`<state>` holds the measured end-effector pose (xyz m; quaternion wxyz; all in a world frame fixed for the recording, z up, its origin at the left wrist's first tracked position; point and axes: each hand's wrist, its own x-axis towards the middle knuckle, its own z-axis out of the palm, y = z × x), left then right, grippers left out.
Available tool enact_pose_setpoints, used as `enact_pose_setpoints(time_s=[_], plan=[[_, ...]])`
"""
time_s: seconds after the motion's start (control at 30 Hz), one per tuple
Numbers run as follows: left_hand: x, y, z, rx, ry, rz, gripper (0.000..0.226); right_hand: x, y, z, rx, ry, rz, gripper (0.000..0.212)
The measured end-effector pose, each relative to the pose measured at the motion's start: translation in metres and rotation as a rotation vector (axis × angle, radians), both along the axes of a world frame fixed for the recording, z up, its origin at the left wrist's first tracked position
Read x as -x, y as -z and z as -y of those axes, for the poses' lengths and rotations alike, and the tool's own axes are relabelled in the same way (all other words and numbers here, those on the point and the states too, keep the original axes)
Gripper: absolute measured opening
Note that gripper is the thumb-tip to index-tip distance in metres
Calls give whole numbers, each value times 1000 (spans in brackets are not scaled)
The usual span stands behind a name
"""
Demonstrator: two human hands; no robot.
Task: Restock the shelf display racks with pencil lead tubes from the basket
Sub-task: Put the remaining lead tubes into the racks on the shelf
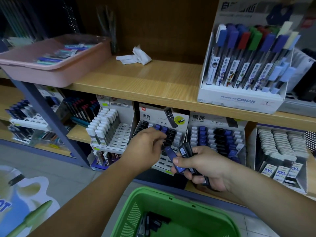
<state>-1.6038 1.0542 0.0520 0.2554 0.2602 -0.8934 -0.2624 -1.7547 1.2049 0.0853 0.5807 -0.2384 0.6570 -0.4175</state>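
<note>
My right hand [203, 166] grips a bunch of pencil lead tubes [183, 156], one blue and several black, in front of the lower shelf. My left hand [147, 147] reaches with curled fingers into the middle display rack [177, 117], at the row of black and blue tubes; whether it holds a tube is hidden. A green basket [188, 204] sits below my hands, with several black tubes [153, 223] lying in it. A second rack [215, 135] of blue and black tubes stands to the right.
A white rack [111, 132] with white-capped tubes stands to the left. On the wooden shelf [145, 82] above sit a pink tray [51, 65] of pens, crumpled paper [135, 56] and a display box [244, 65] of long tubes. More racks [282, 147] fill the right.
</note>
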Motion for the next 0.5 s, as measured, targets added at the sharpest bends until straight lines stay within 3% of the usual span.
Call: enact_pose_setpoints(time_s=[0.1, 0.17, 0.3, 0.43, 0.5], plan=[[4, -29, -25, -517, 39, -93, 14, -4, -4, 5, 9, -38, -21, 34], [3, -39, -35, -695, 113, -32, 22, -7, -8, 8, 17, -85, -39, 25], [-4, -39, -29, -777, 43, -23, 25, -14, -6, 8, -18, -136, -30, 15], [-12, -42, -12, -884, -127, -229, 24, -10, 4, 3, -100, -119, -31, 7], [-15, -45, -7, -882, -137, -244, 23, -5, 4, 0, -114, -81, -11, 4]])
